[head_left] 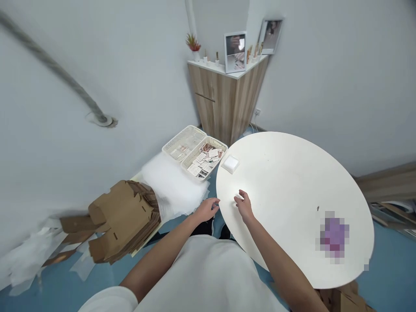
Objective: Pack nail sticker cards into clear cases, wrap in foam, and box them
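White box (230, 164) sits on the table (292, 186), near its rim on the baskets' side. From my remote seat, via the head camera, I note both hands raised and apart from each other. Right hand (244, 207) is over the table, fingers curled, thumb and fingertips parted, nearest the box but short of it. Left hand (206, 210) is at the table's rim, fingers loosely bent, thumb separated; contact with the rim I cannot tell. Two baskets (183, 167) stand beyond, one holding cards (208, 159). Flat cartons (125, 216) are stacked left.
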